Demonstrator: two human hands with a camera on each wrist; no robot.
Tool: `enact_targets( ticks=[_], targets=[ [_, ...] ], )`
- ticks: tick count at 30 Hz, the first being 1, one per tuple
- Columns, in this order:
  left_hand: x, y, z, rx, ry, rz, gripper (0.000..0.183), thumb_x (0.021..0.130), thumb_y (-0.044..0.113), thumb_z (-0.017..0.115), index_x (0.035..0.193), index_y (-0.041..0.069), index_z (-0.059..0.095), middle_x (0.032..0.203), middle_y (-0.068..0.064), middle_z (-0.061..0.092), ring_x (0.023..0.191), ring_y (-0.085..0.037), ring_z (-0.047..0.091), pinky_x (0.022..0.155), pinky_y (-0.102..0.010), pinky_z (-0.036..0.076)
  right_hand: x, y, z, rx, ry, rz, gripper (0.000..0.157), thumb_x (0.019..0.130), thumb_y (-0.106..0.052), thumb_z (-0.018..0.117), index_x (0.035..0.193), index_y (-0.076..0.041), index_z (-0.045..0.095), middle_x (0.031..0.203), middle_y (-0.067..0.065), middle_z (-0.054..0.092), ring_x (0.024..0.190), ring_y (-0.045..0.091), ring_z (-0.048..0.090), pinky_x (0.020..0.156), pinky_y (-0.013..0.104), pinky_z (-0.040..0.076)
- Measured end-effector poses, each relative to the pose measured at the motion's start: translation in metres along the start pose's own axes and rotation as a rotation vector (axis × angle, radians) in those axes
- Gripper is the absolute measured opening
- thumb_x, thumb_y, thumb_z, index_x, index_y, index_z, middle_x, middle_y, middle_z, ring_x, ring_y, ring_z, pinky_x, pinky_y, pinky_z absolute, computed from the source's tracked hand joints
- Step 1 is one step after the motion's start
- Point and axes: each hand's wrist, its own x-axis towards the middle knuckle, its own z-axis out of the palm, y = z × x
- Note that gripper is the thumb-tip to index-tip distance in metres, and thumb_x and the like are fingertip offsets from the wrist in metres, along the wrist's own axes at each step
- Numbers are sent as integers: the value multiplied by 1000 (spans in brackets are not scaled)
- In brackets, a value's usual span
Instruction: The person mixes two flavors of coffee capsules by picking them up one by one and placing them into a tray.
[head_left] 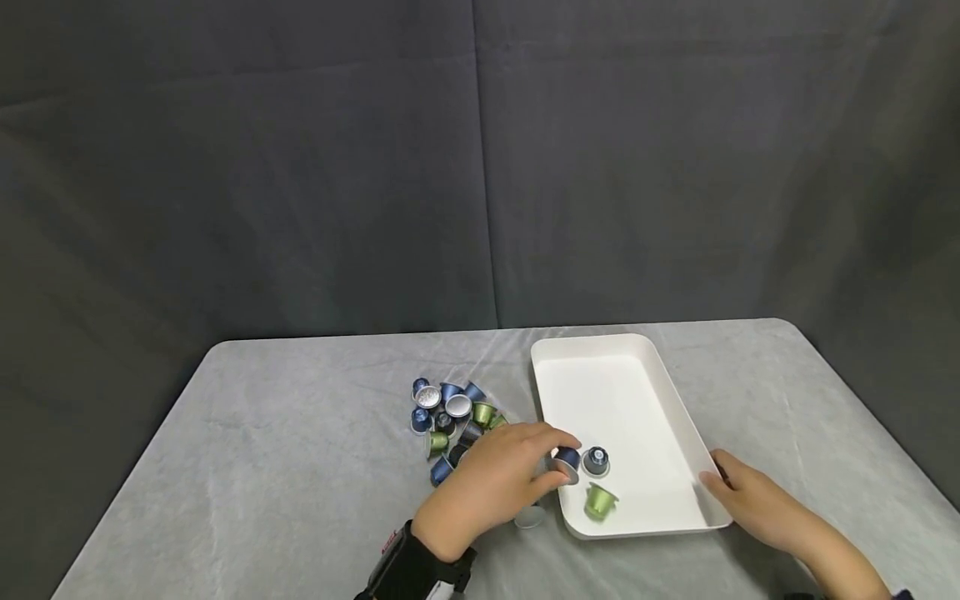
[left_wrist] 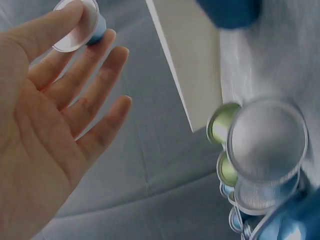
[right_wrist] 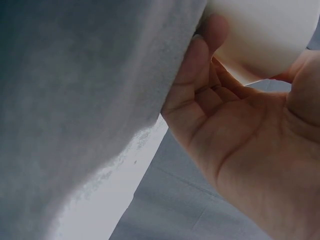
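Note:
My left hand (head_left: 502, 475) pinches a dark blue coffee capsule (head_left: 567, 460) by its edges, over the left side of a white tray (head_left: 615, 392). In the left wrist view the capsule's silver lid (left_wrist: 80, 32) shows between thumb and fingers, the other fingers spread. Inside the tray, a dark capsule (head_left: 596, 459) stands lid down beside a green capsule (head_left: 600, 502) that lies tilted. My right hand (head_left: 757, 504) holds the tray's right wall near the front corner, fingers curled at the tray wall (right_wrist: 265, 35) in the right wrist view.
Left of the tray lies a loose pile of blue, green and black capsules (head_left: 458, 406), partly hidden behind my left hand. One capsule with a silver lid (head_left: 529, 517) sits near the tray's front left corner. Grey cloth (head_left: 300, 467) covers the table; a dark curtain (head_left: 337, 167) hangs behind.

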Motion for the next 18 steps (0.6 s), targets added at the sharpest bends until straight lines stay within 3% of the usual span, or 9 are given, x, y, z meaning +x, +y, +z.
enact_targets(
  ticks=[6,12,18],
  targets=[
    [3,12,13,125,7,118,33,91,33,72,121,20,68,107,10,68,98,-6,62,90,-23,47,0,-1,0,-11,15,-2,27,105,-16,47,116,7,51,104,17,62,86,24,52,69,37,44],
    [3,19,23,223,17,165,30,92,35,70,118,21,69,105,11,68,97,-6,62,88,-23,45,0,-1,0,5,2,-2,27,106,-18,46,117,7,51,105,16,62,87,23,52,69,36,43],
    [2,27,32,330,34,215,20,90,36,72,104,23,69,98,14,65,88,-3,59,80,-20,43,-1,-1,0,2,10,-4,26,106,-17,47,116,7,51,104,15,61,86,23,52,69,36,43]
  ],
)
